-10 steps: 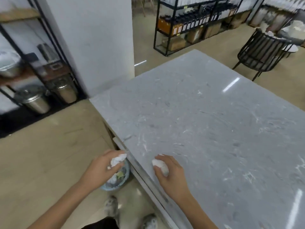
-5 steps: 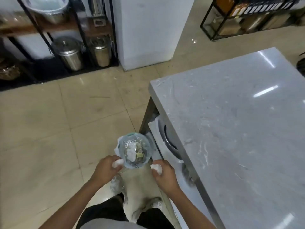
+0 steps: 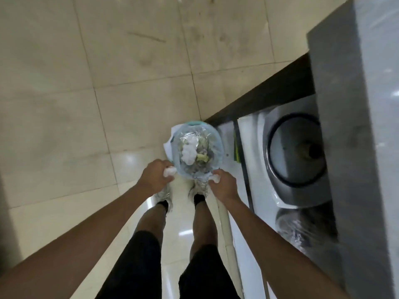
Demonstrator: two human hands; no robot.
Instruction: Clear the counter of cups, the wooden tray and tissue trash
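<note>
Left hand (image 3: 155,177) fisted on tissue wad (image 3: 169,172) | right hand (image 3: 223,184) likewise, tissue (image 3: 215,179) | both beside lined bin (image 3: 198,152) | drop pending, judged near finish

Both forearms are bare to the near edge of the view, with no sleeve, watch or band visible on either. The left hand (image 3: 155,177) and the right hand (image 3: 224,184) wear no gloves or rings that can be made out. The person wears dark shorts (image 3: 138,262), black or close to it, ending at about the knee, with the lower legs bare below them. Short black socks (image 3: 199,198) show at the ankles. The shoes (image 3: 164,196) are light grey with a mottled, worn-looking surface; their laces and details are too blurred to tell.
</note>
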